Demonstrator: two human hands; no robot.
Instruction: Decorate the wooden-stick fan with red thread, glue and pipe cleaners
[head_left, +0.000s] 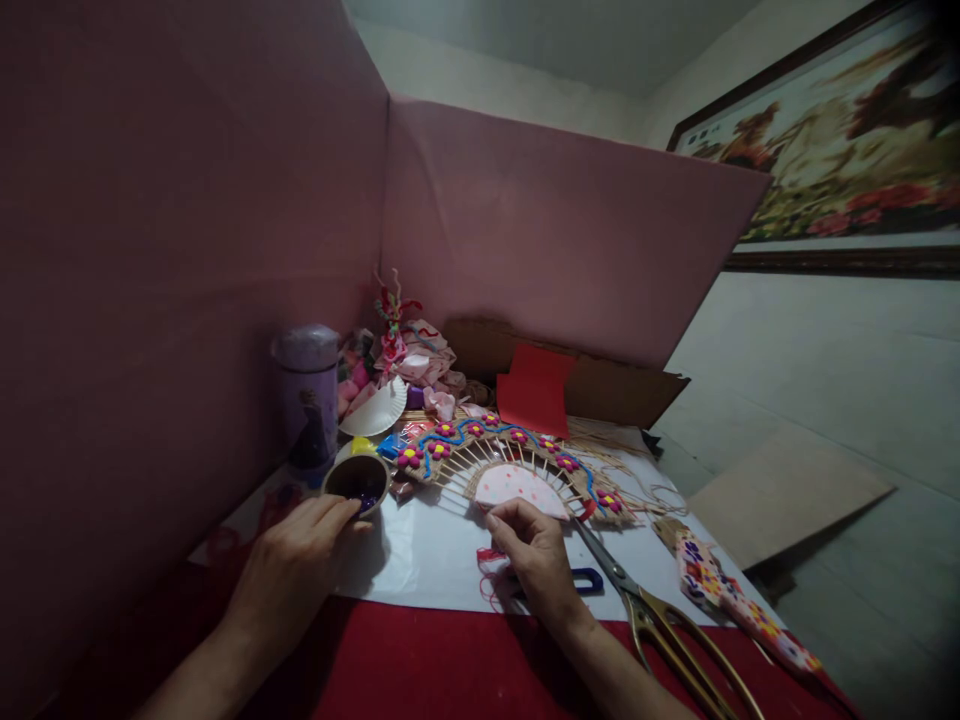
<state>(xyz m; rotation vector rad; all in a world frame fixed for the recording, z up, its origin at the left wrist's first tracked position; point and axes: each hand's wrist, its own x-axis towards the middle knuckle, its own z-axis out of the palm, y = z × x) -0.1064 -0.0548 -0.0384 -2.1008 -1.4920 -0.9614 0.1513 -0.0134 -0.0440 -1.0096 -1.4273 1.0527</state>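
Observation:
My left hand [304, 550] reaches to the near rim of a small round bowl [341, 467] holding dark purple, shiny bits. Its fingers are bunched together with the tips just inside; what they hold, if anything, is hidden. My right hand [536, 560] is closed in a pinch at the lower edge of a half-round fan [454, 440], over the white dotted piece [519, 488] at its centre. Anything between those fingertips is too small to name. The fan has thin sticks and a burlap band with pink flowers and a blue wavy cord. Red thread [491, 575] lies beside my right hand.
Large scissors [634, 590] lie right of my right hand, near a blue-handled tool [587, 580] and a flower-covered strip [731, 590]. A purple tumbler [307, 400] stands at left. Behind are a paper plate half [379, 408], red paper [536, 390] and pink partitions [555, 230].

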